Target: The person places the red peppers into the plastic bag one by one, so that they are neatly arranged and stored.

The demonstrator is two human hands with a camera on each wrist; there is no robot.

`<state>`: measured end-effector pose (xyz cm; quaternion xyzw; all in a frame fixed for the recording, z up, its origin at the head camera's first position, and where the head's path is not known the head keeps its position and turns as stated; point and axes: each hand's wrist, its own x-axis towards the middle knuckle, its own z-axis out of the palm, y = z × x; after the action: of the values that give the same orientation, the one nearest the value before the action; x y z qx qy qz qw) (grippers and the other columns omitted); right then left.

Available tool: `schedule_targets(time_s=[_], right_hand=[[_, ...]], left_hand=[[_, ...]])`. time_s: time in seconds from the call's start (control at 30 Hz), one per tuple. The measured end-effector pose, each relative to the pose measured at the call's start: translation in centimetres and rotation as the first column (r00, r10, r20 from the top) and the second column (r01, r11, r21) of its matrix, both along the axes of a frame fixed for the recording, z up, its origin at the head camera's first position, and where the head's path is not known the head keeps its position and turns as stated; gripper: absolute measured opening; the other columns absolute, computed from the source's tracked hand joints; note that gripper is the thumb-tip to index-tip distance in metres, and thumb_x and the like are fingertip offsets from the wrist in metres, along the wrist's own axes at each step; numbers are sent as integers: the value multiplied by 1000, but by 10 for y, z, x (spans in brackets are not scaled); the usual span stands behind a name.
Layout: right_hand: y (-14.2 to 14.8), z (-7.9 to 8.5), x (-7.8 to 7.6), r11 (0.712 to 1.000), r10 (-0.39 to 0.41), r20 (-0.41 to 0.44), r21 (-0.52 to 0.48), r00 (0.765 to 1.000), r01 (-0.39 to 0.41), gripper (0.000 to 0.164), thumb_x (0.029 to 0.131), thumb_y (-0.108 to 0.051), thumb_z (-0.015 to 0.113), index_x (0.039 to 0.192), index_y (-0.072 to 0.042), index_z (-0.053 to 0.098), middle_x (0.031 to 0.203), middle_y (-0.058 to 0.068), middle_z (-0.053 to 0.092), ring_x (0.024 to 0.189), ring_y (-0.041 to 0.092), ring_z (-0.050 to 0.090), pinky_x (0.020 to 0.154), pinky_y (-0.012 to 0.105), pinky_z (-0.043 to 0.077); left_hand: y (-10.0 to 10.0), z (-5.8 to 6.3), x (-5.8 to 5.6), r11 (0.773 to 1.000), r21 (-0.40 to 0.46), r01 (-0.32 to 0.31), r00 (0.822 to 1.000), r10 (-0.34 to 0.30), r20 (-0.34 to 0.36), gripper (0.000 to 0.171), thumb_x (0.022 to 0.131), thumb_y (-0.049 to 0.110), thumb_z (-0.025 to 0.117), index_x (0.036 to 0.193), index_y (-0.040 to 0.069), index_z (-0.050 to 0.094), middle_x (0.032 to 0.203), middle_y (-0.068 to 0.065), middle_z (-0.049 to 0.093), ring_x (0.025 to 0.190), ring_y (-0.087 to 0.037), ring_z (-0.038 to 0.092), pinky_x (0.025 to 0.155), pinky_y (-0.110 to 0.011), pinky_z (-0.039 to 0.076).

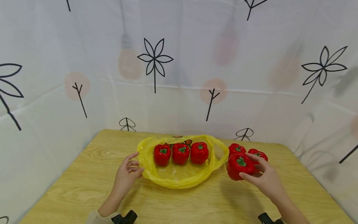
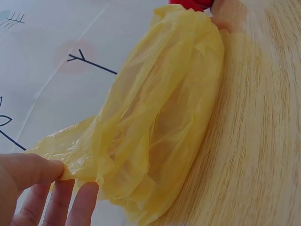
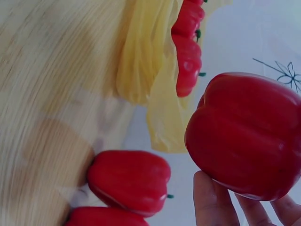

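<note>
A yellow plastic bag (image 1: 179, 183) stands open on the table, with three red bell peppers inside in a row, the middle one (image 1: 180, 155) between the other two. At the bag's left side, my left hand (image 1: 126, 175) pinches its edge between thumb and fingers; the left wrist view shows the stretched plastic (image 2: 77, 150). My right hand (image 1: 265, 179) holds another red bell pepper (image 1: 235, 168) above the table, right of the bag. Behind it, two more bell peppers (image 1: 235, 148) rest on the tabletop, partly hidden by the held pepper and hand.
The wooden table (image 1: 92, 174) carries all of this. A white patterned cloth (image 1: 179, 105) hangs behind it and at both sides. The bag's right handle loop (image 1: 223, 152) reaches close to the loose peppers.
</note>
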<state>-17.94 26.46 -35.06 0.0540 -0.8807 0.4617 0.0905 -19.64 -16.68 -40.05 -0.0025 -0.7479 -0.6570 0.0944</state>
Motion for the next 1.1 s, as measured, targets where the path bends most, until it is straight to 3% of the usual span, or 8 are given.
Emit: schedule_targets(time_s=[0.37, 0.67, 0.93, 1.1], right_hand=[[-23, -11, -7, 998, 22, 20, -63, 1000, -21, 67, 80, -20, 75, 137, -9, 41, 125, 20, 47, 100, 33, 55, 69, 32, 57], [-41, -9, -10, 993, 63, -21, -101, 998, -65, 65, 78, -18, 77, 133, -7, 45, 125, 18, 50, 104, 34, 52, 74, 20, 51], [-58, -8, -17, 986, 110, 0, -127, 994, -109, 66, 77, -18, 78, 133, -8, 45, 125, 16, 48, 105, 32, 53, 75, 26, 54], [-72, -9, -21, 975, 154, 1, -162, 988, -151, 65, 76, -16, 78, 132, -8, 47, 123, 15, 47, 104, 31, 54, 77, 27, 54]], left_hand=[[0, 0, 0, 1000, 0, 0, 1000, 0, 6, 59, 82, -4, 67, 133, 18, 47, 104, -16, 53, 81, -18, 60, 67, -32, 57], [0, 0, 1, 1000, 4, 1, 1000, -1, 4, 58, 82, -4, 67, 133, 18, 47, 104, -16, 53, 80, -18, 60, 69, -36, 57], [1, -1, 0, 1000, -5, -9, 1000, 9, 8, 59, 82, -4, 67, 133, 17, 47, 103, -16, 54, 81, -20, 60, 66, -31, 57], [1, -1, 0, 1000, 5, -3, 1000, 3, 20, 59, 82, -5, 67, 133, 17, 47, 104, -16, 53, 81, -20, 60, 67, -34, 57]])
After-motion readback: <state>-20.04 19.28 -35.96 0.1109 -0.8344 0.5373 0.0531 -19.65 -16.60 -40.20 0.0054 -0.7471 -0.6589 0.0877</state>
